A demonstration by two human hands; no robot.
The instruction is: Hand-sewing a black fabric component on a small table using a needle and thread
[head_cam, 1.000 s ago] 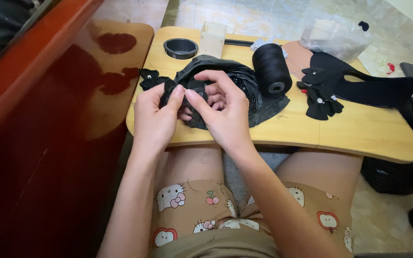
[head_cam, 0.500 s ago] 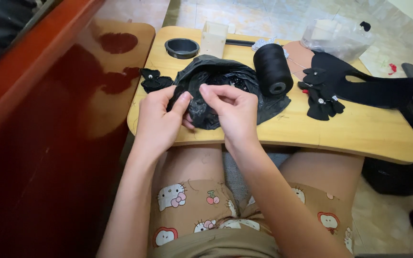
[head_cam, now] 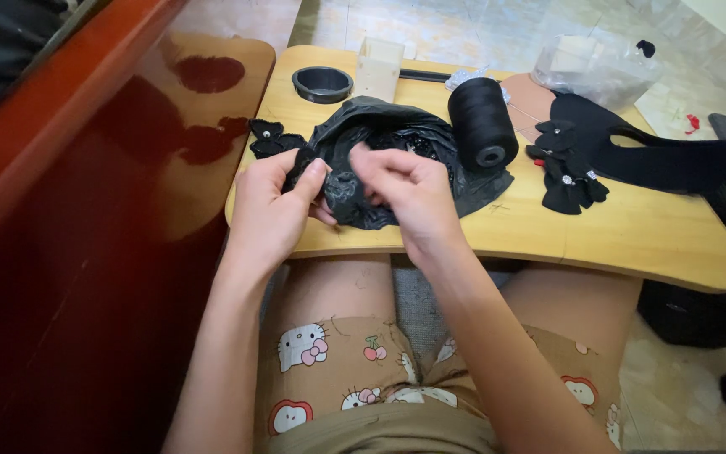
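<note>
Pale wooden tabletop (head_cam: 632,235) over tiled floor (head_cam: 464,25) carries a crumpled black plastic bag (head_cam: 397,139) — left hand (head_cam: 270,206) and right hand (head_cam: 409,189) both pinch its near edge. Since half a second ago the fingers have drawn closer together — bag unmoved.

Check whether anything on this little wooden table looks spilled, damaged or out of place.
Nothing looks spilled or broken. The black thread spool lies on its side by the crumpled black plastic bag. The left hand and right hand pinch a small black piece above the table edge.
</note>
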